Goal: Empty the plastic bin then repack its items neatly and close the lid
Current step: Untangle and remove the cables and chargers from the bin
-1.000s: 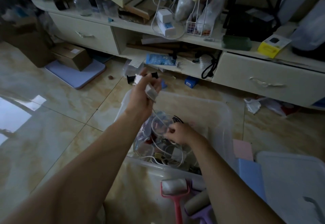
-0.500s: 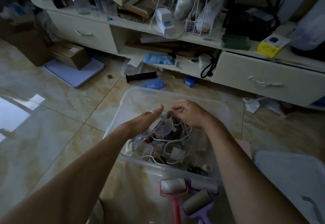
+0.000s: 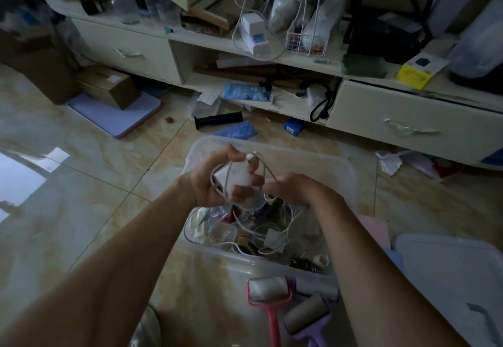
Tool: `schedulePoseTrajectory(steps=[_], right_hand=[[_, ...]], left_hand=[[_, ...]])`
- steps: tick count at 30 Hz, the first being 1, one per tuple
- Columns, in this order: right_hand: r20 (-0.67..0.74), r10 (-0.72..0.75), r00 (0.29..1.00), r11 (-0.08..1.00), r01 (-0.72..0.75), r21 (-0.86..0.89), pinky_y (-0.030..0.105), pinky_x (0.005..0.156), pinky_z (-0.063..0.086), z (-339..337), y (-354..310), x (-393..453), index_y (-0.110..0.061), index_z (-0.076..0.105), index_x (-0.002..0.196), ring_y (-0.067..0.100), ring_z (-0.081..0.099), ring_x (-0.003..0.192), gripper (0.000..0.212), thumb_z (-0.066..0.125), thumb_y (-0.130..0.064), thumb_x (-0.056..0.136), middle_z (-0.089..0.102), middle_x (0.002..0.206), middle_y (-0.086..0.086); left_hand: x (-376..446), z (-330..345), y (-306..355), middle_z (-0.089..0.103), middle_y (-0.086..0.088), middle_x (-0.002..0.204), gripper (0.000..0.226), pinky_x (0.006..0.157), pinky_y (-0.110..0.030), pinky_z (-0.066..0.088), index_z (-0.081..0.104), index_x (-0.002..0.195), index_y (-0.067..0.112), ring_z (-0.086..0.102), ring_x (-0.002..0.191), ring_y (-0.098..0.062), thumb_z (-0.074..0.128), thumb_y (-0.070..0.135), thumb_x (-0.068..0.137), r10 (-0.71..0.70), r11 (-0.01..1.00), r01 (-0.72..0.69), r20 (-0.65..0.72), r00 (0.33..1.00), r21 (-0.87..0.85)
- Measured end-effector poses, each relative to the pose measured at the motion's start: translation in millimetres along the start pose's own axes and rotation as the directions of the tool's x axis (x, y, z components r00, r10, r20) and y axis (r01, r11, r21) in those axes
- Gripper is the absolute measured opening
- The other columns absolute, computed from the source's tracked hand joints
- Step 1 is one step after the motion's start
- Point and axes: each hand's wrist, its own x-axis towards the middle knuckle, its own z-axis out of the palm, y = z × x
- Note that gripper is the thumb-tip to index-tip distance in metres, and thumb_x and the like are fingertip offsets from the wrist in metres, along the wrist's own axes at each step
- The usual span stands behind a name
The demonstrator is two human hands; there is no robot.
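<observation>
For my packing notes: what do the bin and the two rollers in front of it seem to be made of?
Bin: translucent, glossy plastic; the floor shows through its walls. Pink roller and purple roller: coloured handles look like matte plastic; the drums look like paper, uncertain.

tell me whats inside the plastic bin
In the plastic bin: tangled white cables, a white adapter, small packets. Both hands and the jumble cover whatever lies underneath.

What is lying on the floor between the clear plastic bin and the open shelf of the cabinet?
In the head view, a black tube and a crumpled blue plastic bag lie on the tiles between the bin and the shelf.
</observation>
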Motion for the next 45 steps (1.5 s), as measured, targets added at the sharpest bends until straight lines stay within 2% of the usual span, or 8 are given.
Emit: schedulePoseTrajectory(steps=[5,11,15,19,27,31,35,45], right_hand=[[0.052,-0.015,0.999,0.92,-0.007,0.391,0.037,0.068,0.06,1,11,5,-0.031,0.058,0.125,0.024,0.074,0.089,0.055,0.073,-0.06,0.08,0.067,0.117,0.004],[-0.209,0.138,0.968,0.874,-0.02,0.486,0.032,0.056,0.054,1,41,3,-0.008,0.072,0.098,0.022,0.065,0.07,0.029,0.078,-0.033,0.085,0.073,0.091,0.012],[-0.137,0.198,0.971,0.877,-0.113,0.467,0.023,0.046,0.049,-8,48,-6,-0.005,0.075,0.093,0.014,0.059,0.052,0.028,0.068,-0.032,0.095,0.073,0.076,0.013],[-0.307,0.281,0.909,0.69,0.031,0.723,0.035,0.078,0.06,-11,54,-9,-0.008,0.074,0.104,0.02,0.07,0.078,0.023,0.062,-0.026,0.098,0.074,0.086,0.007],[-0.446,0.819,0.361,0.473,0.017,0.881,0.039,0.082,0.056,-7,61,-6,-0.001,0.068,0.116,0.032,0.069,0.098,0.032,0.048,-0.023,0.103,0.069,0.114,0.022],[-0.462,0.878,0.128,0.462,0.032,0.886,0.039,0.093,0.048,-7,58,-14,0.004,0.053,0.131,0.037,0.059,0.119,0.045,0.03,-0.027,0.109,0.06,0.128,0.026],[-0.42,0.905,0.064,0.413,0.105,0.905,0.036,0.097,0.045,-17,55,-19,-0.001,0.049,0.135,0.034,0.056,0.123,0.042,0.03,-0.027,0.109,0.057,0.134,0.022],[-0.516,0.857,0.007,0.516,0.013,0.857,0.039,0.114,0.029,-7,74,-26,-0.005,0.022,0.156,0.034,0.037,0.141,0.05,0.026,-0.02,0.108,0.035,0.155,0.019]], left_hand=[[0,-13,4,0.053,-0.014,0.094,0.024,0.056,-0.028,0.051,0.057,0.095,0.01,0.058,0.065,-0.023,0.052,0.032,0.087,0.158,0.986,-0.134,-0.327,0.932,0.096],[9,-34,-10,0.053,-0.008,0.071,0.012,0.053,-0.027,0.048,0.057,0.091,0.008,0.055,0.056,-0.018,0.06,0.019,0.088,0.26,0.959,-0.219,-0.873,0.412,0.182],[-5,-60,-22,0.069,-0.007,0.076,0.025,0.057,-0.036,0.057,0.069,0.097,0.012,0.067,0.063,-0.023,0.069,0.03,0.08,0.682,0.617,0.459,-0.726,0.092,0.638],[-13,-59,-18,0.067,-0.007,0.065,0.019,0.06,-0.039,0.059,0.067,0.074,0.014,0.066,0.061,-0.026,0.062,0.032,0.079,0.781,0.556,0.551,-0.619,-0.089,0.623],[-27,-59,-14,0.062,-0.013,0.085,0.037,0.076,-0.042,0.06,0.057,0.083,0.003,0.066,0.075,-0.031,0.063,0.039,0.08,0.454,0.891,0.267,-0.69,-0.564,0.368],[-31,-58,-4,0.068,-0.015,0.089,0.043,0.071,-0.038,0.06,0.053,0.083,0.006,0.069,0.07,-0.029,0.063,0.047,0.074,0.362,0.914,0.074,-0.722,-0.59,0.399],[-26,-54,-2,0.07,-0.012,0.082,0.039,0.057,-0.03,0.053,0.062,0.09,0.005,0.064,0.058,-0.02,0.06,0.042,0.079,0.388,0.89,-0.015,-0.775,-0.499,0.456],[-41,-54,9,0.064,-0.012,0.108,0.053,0.081,-0.043,0.058,0.059,0.108,0.003,0.067,0.09,-0.029,0.065,0.049,0.08,0.273,0.908,-0.073,-0.717,-0.641,0.411]])
